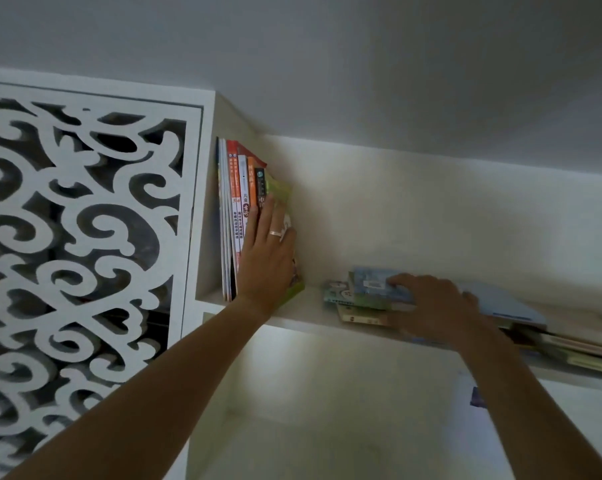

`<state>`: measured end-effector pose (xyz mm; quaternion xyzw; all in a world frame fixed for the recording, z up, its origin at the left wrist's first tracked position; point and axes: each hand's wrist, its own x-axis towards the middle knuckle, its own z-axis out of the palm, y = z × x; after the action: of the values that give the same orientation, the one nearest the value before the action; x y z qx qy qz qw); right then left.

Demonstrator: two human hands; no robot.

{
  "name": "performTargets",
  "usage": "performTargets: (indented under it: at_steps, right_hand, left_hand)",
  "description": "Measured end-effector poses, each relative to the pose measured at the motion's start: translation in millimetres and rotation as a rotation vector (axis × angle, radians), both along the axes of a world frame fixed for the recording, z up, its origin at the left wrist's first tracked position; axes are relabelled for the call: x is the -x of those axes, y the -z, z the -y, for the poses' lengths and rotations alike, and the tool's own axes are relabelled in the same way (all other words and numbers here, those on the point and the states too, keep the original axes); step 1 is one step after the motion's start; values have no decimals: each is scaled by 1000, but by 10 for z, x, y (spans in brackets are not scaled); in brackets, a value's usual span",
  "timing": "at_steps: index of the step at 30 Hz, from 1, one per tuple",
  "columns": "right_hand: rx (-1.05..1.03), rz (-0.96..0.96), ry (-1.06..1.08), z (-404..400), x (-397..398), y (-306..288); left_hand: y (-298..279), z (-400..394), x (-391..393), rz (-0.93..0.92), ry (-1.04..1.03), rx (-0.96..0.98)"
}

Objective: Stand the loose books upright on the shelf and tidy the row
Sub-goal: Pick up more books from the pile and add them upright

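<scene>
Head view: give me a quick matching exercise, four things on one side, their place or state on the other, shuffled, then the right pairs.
Things:
1. left hand
2. right hand
3. upright books
4. flat pile of books

Places or states:
A. lying on the shelf, right of the gap
B. pressed flat against the outermost upright book
C. standing at the shelf's left end, beside the carved white panel
D. resting on top of the flat pile

Pairs: 1-B, 2-D, 3-C, 4-A
</scene>
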<state>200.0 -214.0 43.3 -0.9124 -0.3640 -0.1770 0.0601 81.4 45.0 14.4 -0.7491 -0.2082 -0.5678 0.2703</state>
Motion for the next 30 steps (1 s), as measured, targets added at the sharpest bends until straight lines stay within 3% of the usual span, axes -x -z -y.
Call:
performTargets:
  at_steps: [1,5,16,22,27,30]
  right_hand:
    - [44,-45,-64,72,-98,-56]
    - [-162,-79,-277,217,-341,-140]
    - [-176,-64,-394,176,-420,-186]
    - [-547,314,-372,-267,-86,-186]
    - [-849,308,-456,-972,494,-368]
    - [-1020,197,-442,-1399,842,-461]
  left_hand:
    - [-8,-7,11,-34,-20,1]
    - [-14,9,22,-75,-23,14]
    - [-10,40,40,18,21,57]
    - [34,11,21,104,219,74]
    - [50,-20,42,129,334,61]
    - [66,11,18,238,458,75]
